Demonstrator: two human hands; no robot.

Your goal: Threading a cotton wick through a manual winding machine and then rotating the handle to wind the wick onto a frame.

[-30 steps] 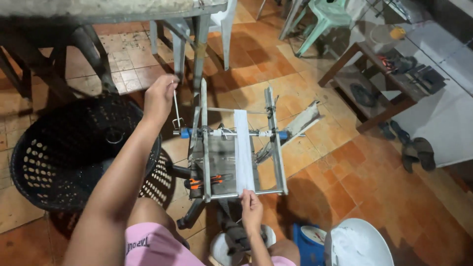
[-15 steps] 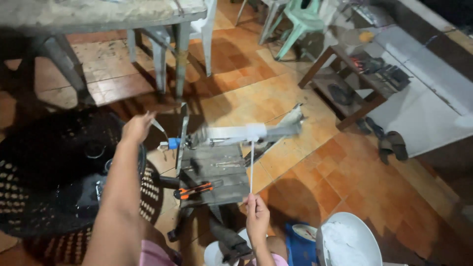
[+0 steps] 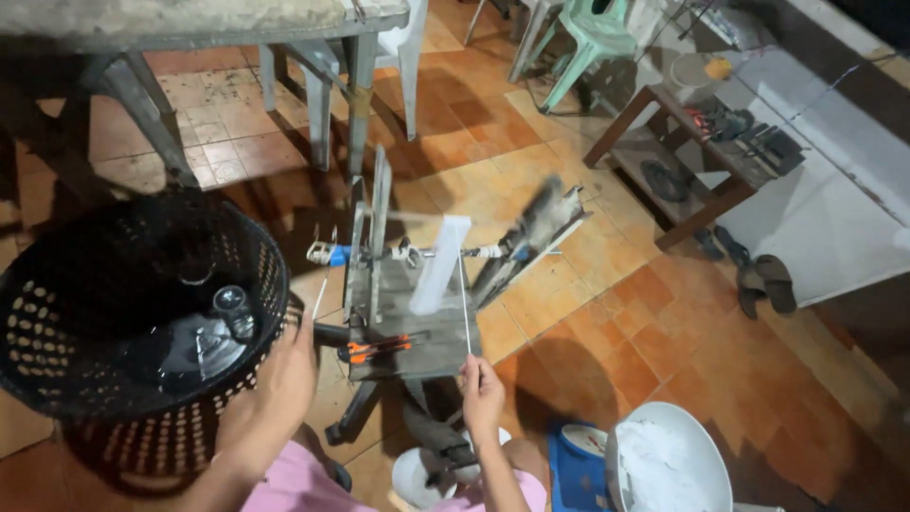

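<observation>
R hand (image 3: 483,391) sits at the near R corner of the metal stand (image 3: 409,322), fingers pinched shut on the near end of a thin rod (image 3: 464,303). The rod's long axis runs near-to-far along the stand's R edge: near end in the fingers, far end pointing away from the person toward the spindle (image 3: 417,253) that crosses the stand's far edge. A grip at the very end leaves nearly the whole length free above the stand.

White strip (image 3: 439,264) leans on the spindle, tilted, upper end toward the far R, lower end over the middle of the stand; blurred, so can't tell if it touches the rod.

L hand (image 3: 282,381) is at the near L side of the stand, just beside the rim of the black basket (image 3: 142,322). Fingers look curled around a thin wire handle (image 3: 320,289) that rises toward the spindle's L end w/ the blue cap, but it's blurred: can't tell how firm the grip is, or if it's closed at all. Placement fits one hand working the spindle end while the other guides the rod.

Orange-handled pliers (image 3: 377,348) lie along the stand's near edge, close to both hands. White bowl (image 3: 668,460) on the tile floor (image 3: 616,313) to the R, a blue tub (image 3: 580,455) touching its L side.
</observation>
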